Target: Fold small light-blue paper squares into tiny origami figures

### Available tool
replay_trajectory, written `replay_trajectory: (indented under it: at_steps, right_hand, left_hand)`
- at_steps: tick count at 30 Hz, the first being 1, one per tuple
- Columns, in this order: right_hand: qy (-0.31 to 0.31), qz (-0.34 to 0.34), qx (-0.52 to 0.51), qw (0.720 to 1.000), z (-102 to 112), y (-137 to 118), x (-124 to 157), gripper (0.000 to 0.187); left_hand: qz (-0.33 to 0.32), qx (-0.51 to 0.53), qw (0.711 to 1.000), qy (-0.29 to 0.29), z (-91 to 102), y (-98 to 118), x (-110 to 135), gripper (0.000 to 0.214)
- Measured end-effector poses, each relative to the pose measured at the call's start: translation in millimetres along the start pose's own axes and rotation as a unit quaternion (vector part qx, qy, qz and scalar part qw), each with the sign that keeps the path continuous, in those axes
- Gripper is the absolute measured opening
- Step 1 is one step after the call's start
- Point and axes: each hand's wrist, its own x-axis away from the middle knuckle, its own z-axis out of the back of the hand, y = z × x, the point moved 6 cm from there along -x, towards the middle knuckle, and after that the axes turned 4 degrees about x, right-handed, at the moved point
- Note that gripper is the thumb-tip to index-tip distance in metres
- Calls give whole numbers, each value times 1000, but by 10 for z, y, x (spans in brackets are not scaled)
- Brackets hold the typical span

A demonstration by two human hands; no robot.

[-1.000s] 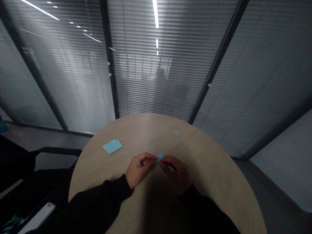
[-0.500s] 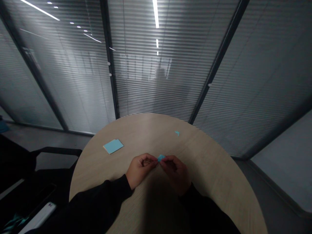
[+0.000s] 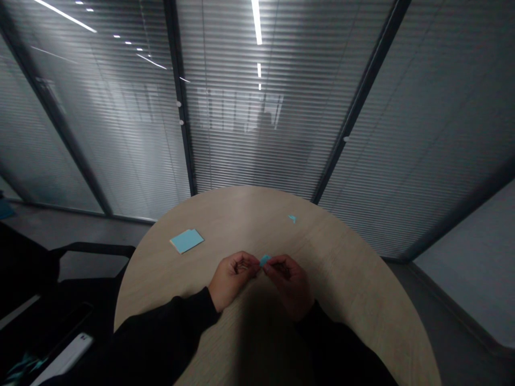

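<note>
A small folded piece of blue paper (image 3: 264, 260) is pinched between my two hands, just above the table. My left hand (image 3: 234, 277) grips its left side with thumb and forefinger. From the right, my right hand (image 3: 290, 284) pinches the other side the same way. The fingertips hide much of the paper, so the shape of its folds cannot be made out. A stack of light blue paper sheets (image 3: 187, 241) lies on the table beyond my left hand. Farther off, past my right hand, sits a tiny blue paper shape (image 3: 292, 219).
The round wooden table (image 3: 370, 311) fills the middle of the view. A black chair (image 3: 92, 247) stands at the left, with a white box-like object (image 3: 64, 359) on its seat. Glass panels with blinds (image 3: 249, 155) rise behind the table's far edge.
Both hands keep their pinch at nearly the same spot. The blue paper between the fingertips looks slightly different in outline and shows a little less. Nothing else has moved on the table.
</note>
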Motion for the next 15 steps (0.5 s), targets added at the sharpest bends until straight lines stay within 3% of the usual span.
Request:
replay_trajectory:
  at_steps: [15]
  right_hand:
    - [10,4,3,1000,11,-31,7,24]
  left_hand:
    - [0,-12,1000,-8,-4,20,11,31]
